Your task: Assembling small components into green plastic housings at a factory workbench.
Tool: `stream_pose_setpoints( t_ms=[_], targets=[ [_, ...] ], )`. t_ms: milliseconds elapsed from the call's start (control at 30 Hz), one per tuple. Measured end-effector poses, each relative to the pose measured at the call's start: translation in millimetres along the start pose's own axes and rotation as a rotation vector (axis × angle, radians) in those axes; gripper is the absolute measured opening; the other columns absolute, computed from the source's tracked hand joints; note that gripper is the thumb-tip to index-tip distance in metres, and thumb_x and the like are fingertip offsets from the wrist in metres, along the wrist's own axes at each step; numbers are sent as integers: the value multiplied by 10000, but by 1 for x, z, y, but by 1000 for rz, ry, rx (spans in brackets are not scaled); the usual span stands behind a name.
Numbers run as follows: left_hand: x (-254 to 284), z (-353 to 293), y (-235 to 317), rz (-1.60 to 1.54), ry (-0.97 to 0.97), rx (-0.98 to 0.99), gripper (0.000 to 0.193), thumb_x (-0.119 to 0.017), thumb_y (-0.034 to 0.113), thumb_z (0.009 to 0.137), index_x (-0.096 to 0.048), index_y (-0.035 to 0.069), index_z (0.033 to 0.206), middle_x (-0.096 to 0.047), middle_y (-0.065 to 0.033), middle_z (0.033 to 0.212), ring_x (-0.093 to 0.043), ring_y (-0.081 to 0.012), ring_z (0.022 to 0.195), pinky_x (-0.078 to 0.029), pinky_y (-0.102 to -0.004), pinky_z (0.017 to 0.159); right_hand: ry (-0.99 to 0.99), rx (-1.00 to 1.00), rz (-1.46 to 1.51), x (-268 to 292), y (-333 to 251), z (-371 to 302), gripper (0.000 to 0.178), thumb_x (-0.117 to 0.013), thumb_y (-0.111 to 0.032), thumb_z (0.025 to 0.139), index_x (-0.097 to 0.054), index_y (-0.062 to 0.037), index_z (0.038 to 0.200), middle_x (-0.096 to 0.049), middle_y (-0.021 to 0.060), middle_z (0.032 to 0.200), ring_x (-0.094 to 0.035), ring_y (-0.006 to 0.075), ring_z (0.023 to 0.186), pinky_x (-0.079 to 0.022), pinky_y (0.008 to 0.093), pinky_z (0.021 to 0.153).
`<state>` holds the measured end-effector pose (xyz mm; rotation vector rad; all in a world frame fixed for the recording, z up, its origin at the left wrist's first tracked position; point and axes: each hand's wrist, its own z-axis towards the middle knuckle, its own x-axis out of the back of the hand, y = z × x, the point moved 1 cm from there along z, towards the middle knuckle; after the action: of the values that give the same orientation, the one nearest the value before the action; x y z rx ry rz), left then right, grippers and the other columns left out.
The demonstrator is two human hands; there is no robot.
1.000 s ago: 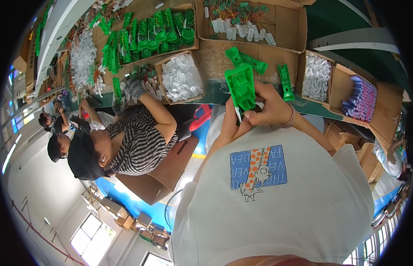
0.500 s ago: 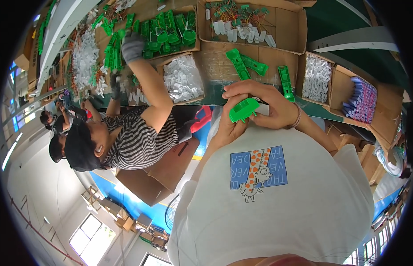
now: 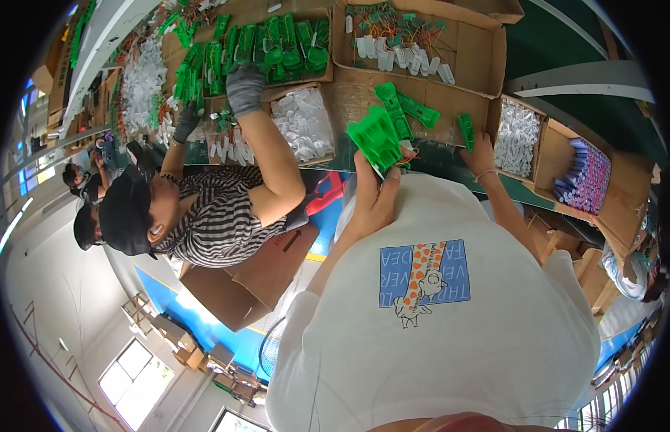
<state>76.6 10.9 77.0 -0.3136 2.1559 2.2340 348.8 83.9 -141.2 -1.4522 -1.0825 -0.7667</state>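
My left hand is closed on a green plastic housing in front of my shirt. The housing's ribbed, hollow side shows, and thin coloured wires with a small white part stick out at its right. Farther right, my right hand grips the near end of a narrow green plastic shell at the table's edge. Its fingertips are partly hidden. Between my hands, slightly farther off, two long green shells lie crossed on the cardboard.
A cardboard tray holds wired boards with white pieces. On the right stand a box of small clear parts and a carton of purple tubes. At left, a co-worker's gloved hands reach among green shells, beside a box of white pieces.
My right hand has left the housing and moved right to the shell at the table's edge. My left hand has turned the housing, exposing its hollow side. The co-worker's raised glove has shifted right.
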Motion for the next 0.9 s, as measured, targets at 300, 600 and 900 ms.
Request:
stream_pose_setpoints(
  t_ms=[300,600,900],
  targets=[
    [15,-5,12,-292,-48,186,518,-535,160,932,-244,61,1349,-483,-123,1170,-521,-226,1072,-409,-384,962,-669,468,760,185,-188,-37,288,-636,-250,893,-583,-3,1030,-576,127,796,-599,198,714,-464,318,642],
    [13,-18,13,-55,-47,138,605,-608,303,932,-263,23,1343,-497,-120,1170,-504,-205,1061,-397,-357,952,-505,465,694,161,-204,-55,375,-683,-358,863,-579,-34,1020,-612,143,847,-623,349,766,-487,386,656],
    [5,-27,-9,-45,-27,1,533,-558,287,961,-284,0,1316,-507,-141,1188,-521,-224,1065,-401,-363,954,-372,362,755,161,-205,-74,339,-707,-314,857,-567,-8,903,-608,172,772,-615,309,681,-476,348,634]
  ],
)
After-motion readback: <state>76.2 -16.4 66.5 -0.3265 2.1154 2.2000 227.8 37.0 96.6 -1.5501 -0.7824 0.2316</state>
